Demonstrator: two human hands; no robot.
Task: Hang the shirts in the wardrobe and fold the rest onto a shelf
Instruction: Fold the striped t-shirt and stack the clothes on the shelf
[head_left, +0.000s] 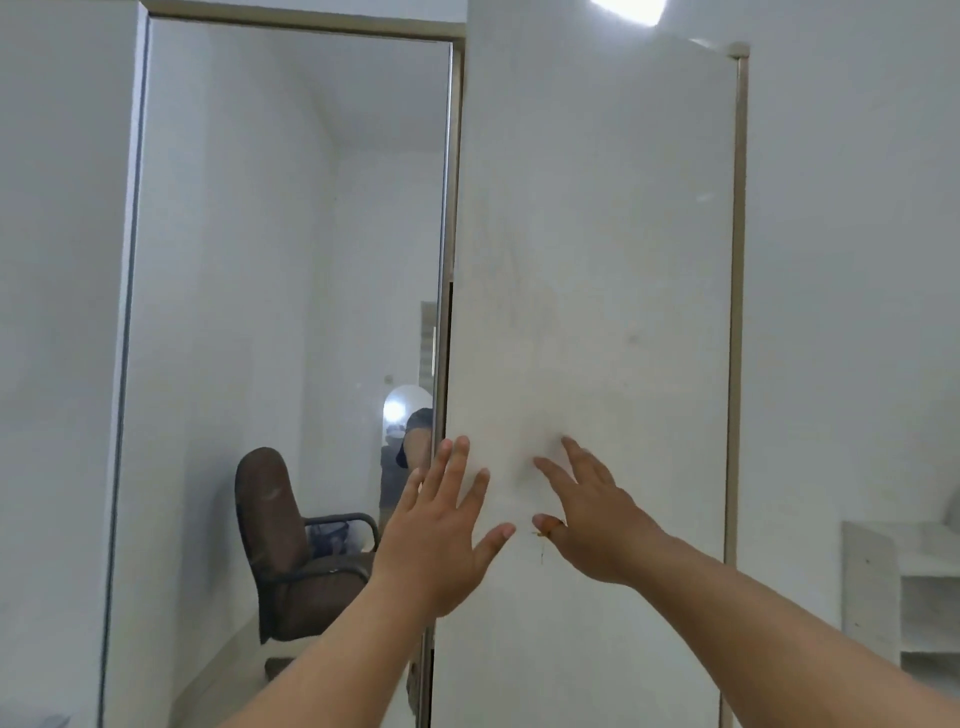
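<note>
Wardrobe door: the tall, flat white wardrobe door panel (597, 260) fills the middle of the view, edged on its right by a thin brushed-metal strip; its glossy face carries faint smudges and a glare of ceiling light near the top, and it stands slightly ajar, with a dark gap along its left edge.
Mirrored door: just left of it is the tall mirrored wardrobe door with a metal frame (291, 234), upright, reflecting a white room.
Left hand: the person's left hand (441, 530) is raised with fingers straight and spread, grasping nothing; its fingertips lie over the left edge of the white panel, though contact cannot be told.
Right hand: the person's right hand (592, 519) is also flat with fingers spread and released, held against or just before the panel's lower middle.
Mark: a small brownish mark (540, 543) sits on the panel between the thumbs.
Reflection: a brown padded office chair with black armrests (291, 545) shows in the mirror.
Shelving: white open shelves (904, 587) stand at far right.
</note>
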